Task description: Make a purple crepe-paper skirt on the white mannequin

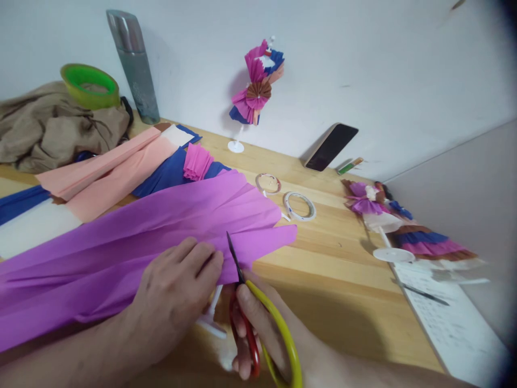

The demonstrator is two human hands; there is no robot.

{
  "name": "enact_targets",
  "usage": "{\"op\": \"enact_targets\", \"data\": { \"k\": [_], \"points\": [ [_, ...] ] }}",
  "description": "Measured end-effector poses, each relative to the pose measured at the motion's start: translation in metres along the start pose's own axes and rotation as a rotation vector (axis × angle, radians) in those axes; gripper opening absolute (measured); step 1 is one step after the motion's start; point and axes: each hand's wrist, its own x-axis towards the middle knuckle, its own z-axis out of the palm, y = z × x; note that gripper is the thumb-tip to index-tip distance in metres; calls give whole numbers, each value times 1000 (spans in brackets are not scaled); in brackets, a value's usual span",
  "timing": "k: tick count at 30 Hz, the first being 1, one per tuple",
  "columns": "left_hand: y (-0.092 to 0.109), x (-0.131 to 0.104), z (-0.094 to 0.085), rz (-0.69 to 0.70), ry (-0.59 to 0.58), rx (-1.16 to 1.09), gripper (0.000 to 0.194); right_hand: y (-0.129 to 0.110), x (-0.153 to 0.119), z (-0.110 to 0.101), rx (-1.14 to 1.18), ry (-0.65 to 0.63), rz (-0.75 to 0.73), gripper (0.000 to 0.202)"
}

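Note:
A long sheet of purple crepe paper stretches across the table from the left edge to the middle. My left hand presses down on it, fingers bent over the paper near its lower edge. In my right hand are scissors with one yellow and one red handle loop. One dark blade lies over the purple paper, just right of my left fingertips; the other is hidden beneath it. Under the paper, partly covered, a white plastic stand shows between my hands.
Peach crepe paper, blue crepe paper and white strips lie at left. Two tape rolls sit mid-table. A paper-decorated stand, bottle and phone are along the wall; more decorated stands and a written sheet at right.

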Motion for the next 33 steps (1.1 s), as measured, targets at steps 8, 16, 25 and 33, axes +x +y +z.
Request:
{"op": "enact_targets", "data": {
  "k": [8,16,25,33],
  "points": [
    [1,-1,2,-5,3,-23,29,-12,-5,2,26,58,-4,86],
    [2,2,-3,6,16,-23,30,-2,3,1,8,14,-48,83],
    [0,4,-7,37,25,-58,36,7,6,1,66,8,-35,79],
    [1,4,-5,17,18,-42,36,-2,0,3,64,16,32,89]
  ]
}}
